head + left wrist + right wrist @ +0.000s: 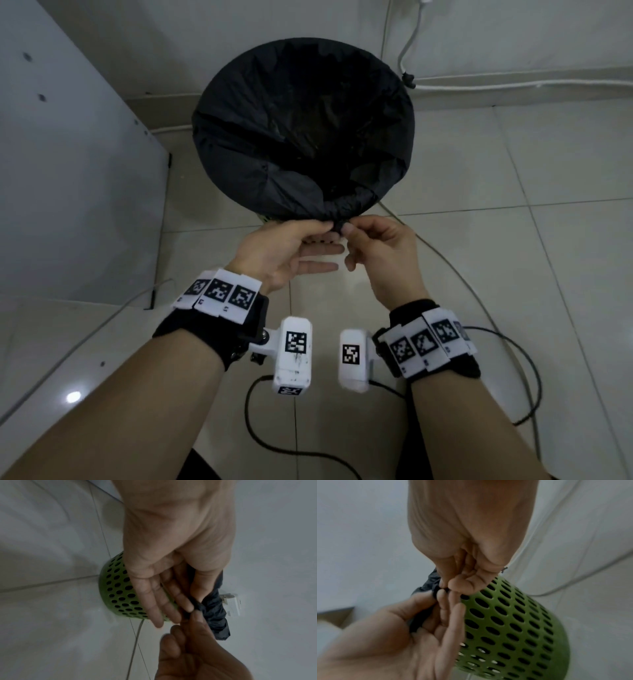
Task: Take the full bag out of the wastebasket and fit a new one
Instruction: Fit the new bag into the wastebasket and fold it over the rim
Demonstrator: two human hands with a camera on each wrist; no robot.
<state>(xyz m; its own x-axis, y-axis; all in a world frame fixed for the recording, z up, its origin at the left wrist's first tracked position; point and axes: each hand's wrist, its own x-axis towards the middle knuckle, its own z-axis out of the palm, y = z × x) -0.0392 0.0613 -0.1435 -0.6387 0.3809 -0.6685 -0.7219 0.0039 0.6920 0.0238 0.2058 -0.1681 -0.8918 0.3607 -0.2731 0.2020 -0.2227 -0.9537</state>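
A black bag [301, 137] lines the green perforated wastebasket [513, 622] and is folded over its rim. At the near rim the plastic is bunched into a small twisted tail [199, 607]. My left hand [308, 236] pinches this tail between thumb and forefinger, its other fingers stretched straight out. My right hand [363, 236] pinches the same tail from the right, with its remaining fingers curled. In the head view only a sliver of the green wastebasket [265, 217] shows under the bag. What lies inside the bag is too dark to make out.
The basket stands on a tiled floor in a corner. A white cabinet panel [68, 171] rises at the left. A grey cable [479, 301] runs across the floor on the right, and a white cable [513, 84] follows the wall. A white plug box [231, 605] sits behind the basket.
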